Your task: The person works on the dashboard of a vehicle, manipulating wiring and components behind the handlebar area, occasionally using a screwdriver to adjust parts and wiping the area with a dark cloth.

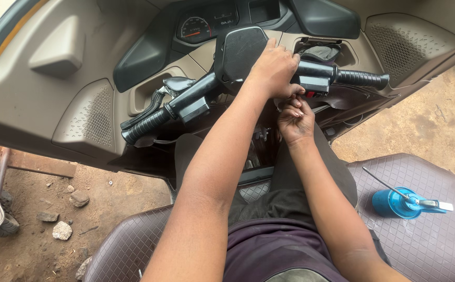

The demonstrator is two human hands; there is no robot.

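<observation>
At the handlebar (pixel 238 86) centre | left hand (pixel 273 68) laid over bar, fingers curled on it | right hand (pixel 295 119) just below, fingertips pinched on something small under the switch box (pixel 315 85), unclear what | oil can (pixel 402 202) on seat (pixel 436 240), well apart, untouched | work looks underway

Left hand (pixel 273 68) covers the middle of the handlebar (pixel 196 96); whatever sits under its palm is hidden. Right hand (pixel 295 119) is curled under the switch housing (pixel 313 83), fingertips tucked out of sight, so can't tell if it pinches anything. Both forearms cut off by the bottom edge. Instrument cluster (pixel 206 26) dials too small to read. Space below the bar is dark, pedals and cables unclear. Blue oil can (pixel 394 203) on the seat (pixel 426 240): spout tip thin, hard to trace. Seat cropped right and bottom.
</observation>
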